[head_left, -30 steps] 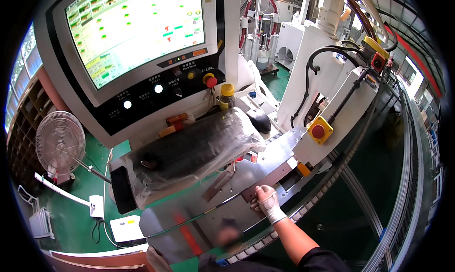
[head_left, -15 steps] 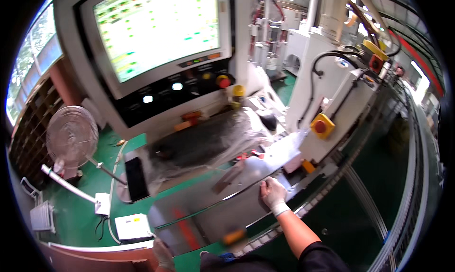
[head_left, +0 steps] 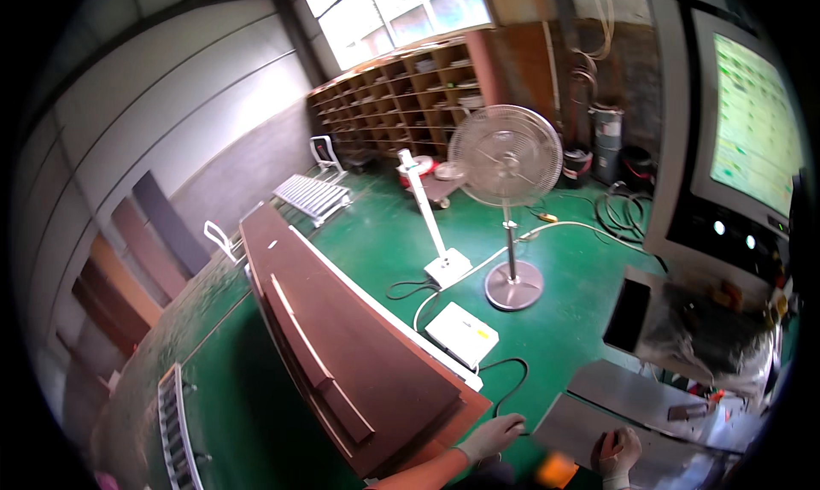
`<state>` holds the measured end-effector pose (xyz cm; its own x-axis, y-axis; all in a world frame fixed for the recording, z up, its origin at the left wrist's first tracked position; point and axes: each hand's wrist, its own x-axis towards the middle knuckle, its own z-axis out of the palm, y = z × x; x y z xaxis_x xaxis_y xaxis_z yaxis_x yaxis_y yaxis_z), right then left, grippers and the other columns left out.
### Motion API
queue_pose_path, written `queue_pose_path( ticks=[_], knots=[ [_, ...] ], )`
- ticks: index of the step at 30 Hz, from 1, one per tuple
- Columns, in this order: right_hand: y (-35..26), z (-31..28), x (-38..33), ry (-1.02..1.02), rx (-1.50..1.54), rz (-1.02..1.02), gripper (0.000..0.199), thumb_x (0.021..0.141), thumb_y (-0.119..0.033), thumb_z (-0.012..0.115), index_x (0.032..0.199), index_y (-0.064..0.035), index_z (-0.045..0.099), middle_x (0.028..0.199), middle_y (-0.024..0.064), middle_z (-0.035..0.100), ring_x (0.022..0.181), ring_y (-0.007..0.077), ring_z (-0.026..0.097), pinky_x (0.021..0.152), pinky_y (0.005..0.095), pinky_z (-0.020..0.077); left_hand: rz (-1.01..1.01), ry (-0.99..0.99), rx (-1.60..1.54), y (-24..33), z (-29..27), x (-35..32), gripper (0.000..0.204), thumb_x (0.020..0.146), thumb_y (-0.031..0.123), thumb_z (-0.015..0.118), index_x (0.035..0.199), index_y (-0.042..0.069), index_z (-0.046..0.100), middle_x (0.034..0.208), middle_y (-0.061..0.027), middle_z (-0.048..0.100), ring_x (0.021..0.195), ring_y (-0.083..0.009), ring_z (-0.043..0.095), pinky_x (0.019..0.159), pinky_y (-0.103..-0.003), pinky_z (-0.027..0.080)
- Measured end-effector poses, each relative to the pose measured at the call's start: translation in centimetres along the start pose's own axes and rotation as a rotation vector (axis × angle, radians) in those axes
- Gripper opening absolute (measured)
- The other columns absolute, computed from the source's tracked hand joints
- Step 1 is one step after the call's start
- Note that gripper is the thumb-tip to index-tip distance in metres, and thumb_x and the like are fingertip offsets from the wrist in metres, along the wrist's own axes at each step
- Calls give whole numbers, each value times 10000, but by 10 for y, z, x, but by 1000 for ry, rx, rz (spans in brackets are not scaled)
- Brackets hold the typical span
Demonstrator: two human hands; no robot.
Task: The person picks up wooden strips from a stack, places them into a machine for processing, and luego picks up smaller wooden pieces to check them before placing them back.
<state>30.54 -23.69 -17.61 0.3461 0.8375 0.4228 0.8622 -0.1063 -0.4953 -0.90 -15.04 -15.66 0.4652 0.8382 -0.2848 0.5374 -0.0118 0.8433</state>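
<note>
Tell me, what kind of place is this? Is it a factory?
Probably a factory or workshop. There is a big machine control panel with a lit screen, a green painted floor with cables, a standing fan and long wooden shelves of parts.

Two gloved hands low at a metal worktable on a green workshop floor

The left hand [head_left: 491, 437] rests at the end of a long brown panel [head_left: 342, 353]; the right hand [head_left: 617, 451] lies on the grey metal table [head_left: 632, 396], just beside a blurred orange object [head_left: 557, 470]; a pedestal fan [head_left: 507, 182] stands behind; a lit control screen [head_left: 756, 140] is at right.
</note>
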Motion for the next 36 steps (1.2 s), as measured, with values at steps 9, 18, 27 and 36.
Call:
queue_pose_path(
  ticks=[9, 18, 27, 36],
  knots=[
    [-16, 4, 34, -131, -166, -217, 246, 915, -285, 590, 831, -64, 657, 824, 178, 642, 742, 384, 642, 666, 493, 509, -254, 1102, 594, -102, -213, -117, 421, 877, 290, 664, 1202, 24, 630, 1249, -195, 626, 1205, -373, 562, 1075, -482, 428],
    [-16, 10, 27, -104, -161, -132, 263, 911, -267, 600, 808, -27, 639, 823, 180, 643, 759, 386, 632, 682, 475, 505, -954, 1229, 199, -169, -306, -161, 894, 772, 383, 781, 1475, 0, 382, 1553, -262, 362, 1428, -408, 380, 1171, -453, 359],
    [-7, 13, 29, -97, 0, 65, 258, 929, -259, 596, 824, -28, 641, 827, 202, 652, 764, 400, 626, 689, 474, 497, -1043, 1377, 98, -201, -316, -152, 832, 772, 130, 686, 1514, 42, 320, 1349, -278, 508, 1217, -448, 571, 1030, -468, 502],
    [30, 8, -6, -71, -184, 71, 189, 942, -198, 628, 899, -20, 679, 874, 210, 684, 783, 394, 657, 727, 458, 529, 171, 1126, -1295, -125, -276, -165, 492, 884, 86, 595, 1360, 104, 473, 1152, -65, 608, 899, -198, 618, 714, -340, 535]
  ],
)
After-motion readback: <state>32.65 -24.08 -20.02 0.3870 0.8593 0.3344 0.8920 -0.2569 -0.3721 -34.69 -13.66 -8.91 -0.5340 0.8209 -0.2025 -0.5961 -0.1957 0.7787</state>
